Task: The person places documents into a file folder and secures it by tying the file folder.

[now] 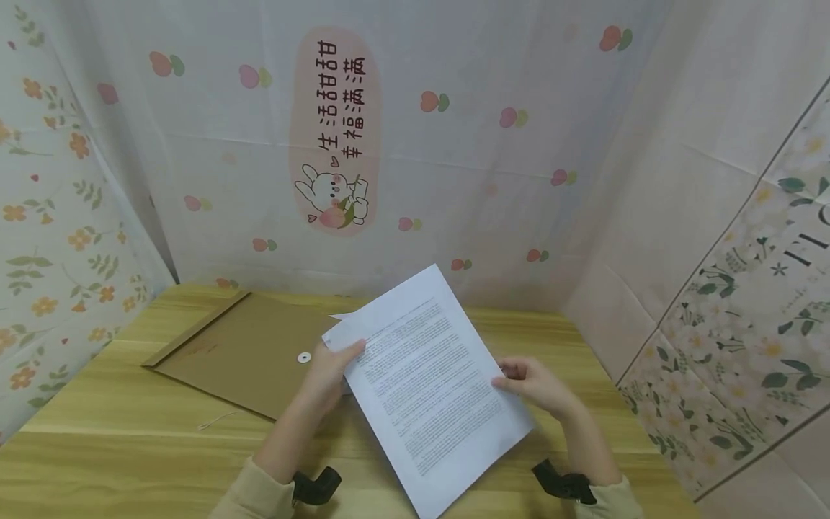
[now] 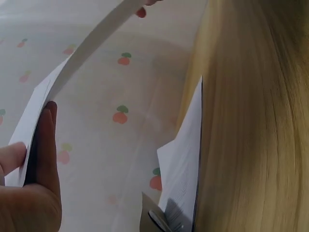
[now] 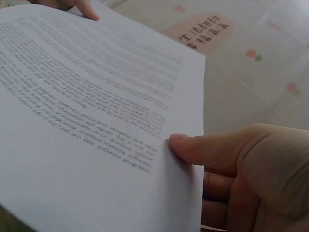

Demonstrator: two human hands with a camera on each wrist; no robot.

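Note:
A printed sheet of paper [image 1: 434, 389], perhaps several together, is held up at a tilt above the table. My left hand [image 1: 329, 369] pinches its left edge, thumb on the printed face and fingers behind. On the opposite edge my right hand [image 1: 538, 386] grips it the same way, and its thumb [image 3: 193, 147] presses the margin in the right wrist view. Below, in the left wrist view, more printed paper [image 2: 182, 159] lies on the table, mostly hidden from the head camera. A small dark and shiny object [image 2: 159, 220] beside it is too cut off to identify.
A brown paper document envelope [image 1: 253, 353] with a white round button [image 1: 304, 357] lies on the left of the wooden table [image 1: 104, 440]. A thin string [image 1: 215, 421] trails by its near edge. Patterned curtains [image 1: 454, 158] close off the back and sides.

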